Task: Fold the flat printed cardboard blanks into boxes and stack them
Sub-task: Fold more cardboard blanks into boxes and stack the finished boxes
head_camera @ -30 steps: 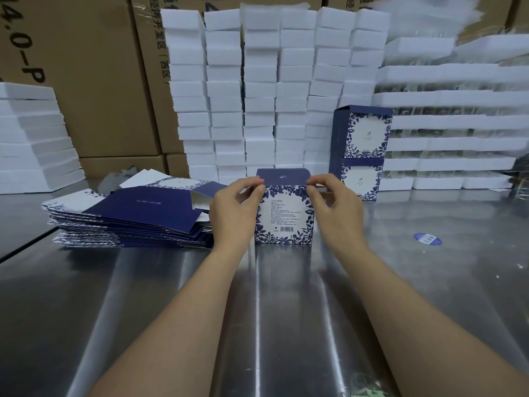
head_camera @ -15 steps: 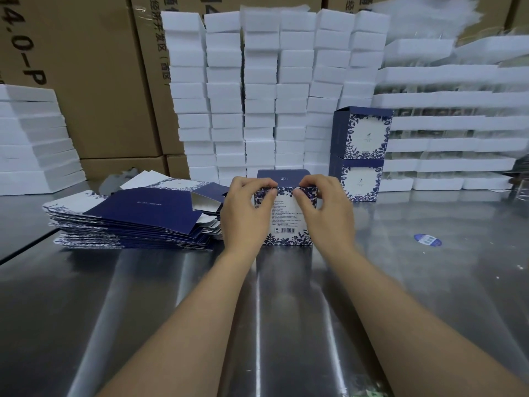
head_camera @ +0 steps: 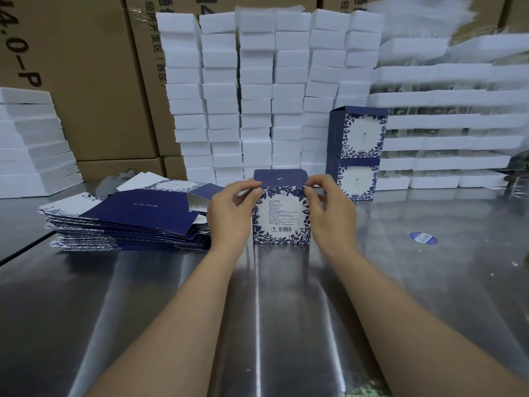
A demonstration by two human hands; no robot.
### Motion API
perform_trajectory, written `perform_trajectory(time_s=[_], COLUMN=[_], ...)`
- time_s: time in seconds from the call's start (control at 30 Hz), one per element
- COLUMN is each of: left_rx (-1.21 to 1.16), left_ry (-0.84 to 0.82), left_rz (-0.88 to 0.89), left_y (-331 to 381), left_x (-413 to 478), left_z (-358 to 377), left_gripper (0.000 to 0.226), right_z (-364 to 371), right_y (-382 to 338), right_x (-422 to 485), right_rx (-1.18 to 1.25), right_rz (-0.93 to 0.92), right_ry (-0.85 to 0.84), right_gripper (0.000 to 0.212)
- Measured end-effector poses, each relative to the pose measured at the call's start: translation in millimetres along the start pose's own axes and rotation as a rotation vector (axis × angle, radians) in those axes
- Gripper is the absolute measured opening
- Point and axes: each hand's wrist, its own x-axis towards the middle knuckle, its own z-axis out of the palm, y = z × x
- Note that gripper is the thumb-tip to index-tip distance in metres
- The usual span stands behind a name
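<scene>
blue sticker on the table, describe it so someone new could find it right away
Start at the steel table. Right of the right hand, which grips a box, lies the blue sticker, alone on bare metal. Unlike the stacked boxes behind, it is a small flat oval with a pale centre.

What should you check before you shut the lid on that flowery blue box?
1. Box stands upright on the table: ok.
2. Left hand and right hand pinch its top corners: ok.
3. Lid flap folded down: not ok, it stands up.
4. Inside tucked neatly: cannot tell, hidden.
5. Top of the finished stack free for another one: ok.
</scene>
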Motion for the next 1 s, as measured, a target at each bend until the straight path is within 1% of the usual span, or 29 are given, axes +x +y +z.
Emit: perform_trajectory(time_s=[0.1,0.23,0.33,0.43,0.47,0.57,0.6,0.67,0.73,0.77,0.83,0.9,1.0], left_rx=[-0.014,-0.08,-0.118,-0.104,-0.097,-0.098,-0.086,-0.027,0.046,0.072,0.124,0.262,0.543], left_ry=[-0.002,-0.022,-0.005,-0.01,-0.006,0.069,0.092,0.089,0.038,-0.002,-0.113,-0.202,-0.25], left_rz=[0.013,-0.038,-0.055,-0.044,-0.031,0.001,0.008,0.029,0.037,0.035,0.056,0.099,0.168], left_y=[0,1,2,3,4,9,11,11,10,8,1,-4,-11], left_x=[1,1,1,1,0,-2,-2,-3,-5,-6,-9,-13,-18], left_z=[-1,-3,0,0,0,1,2,4,6,7,8,9,10], left_gripper=[0.016,0.025,0.024,0.019,0.017,0.008,0.006,0.017,0.038,0.049,0.067,0.078,0.087], right_z=[-1,-1,-1,-2,-2,-3,-3,-2,-2,-1,-1,-2,-2], right_y=[-1,0,0,-3,-5,-10,-11,-14,-14,-12,-3,3,9], right_x=[0,0,1,2,3,4,5,7,7,6,2,-2,-4], right_rx=[0.045,0.108,0.165,0.186,0.175,0.14,0.153,0.191,0.185,0.156,0.067,-0.031,-0.093], right_rz=[0.032,0.077,0.131,0.148,0.141,0.109,0.11,0.115,0.112,0.121,0.125,0.112,0.096], right_ry=[0.001,0.028,0.014,0.028,0.048,0.13,0.145,0.142,0.095,0.053,-0.041,-0.134,-0.207], right_gripper=[0.011,0.006,0.006,0.005,0.006,0.027,0.03,0.025,0.015,0.02,0.047,0.068,0.08])
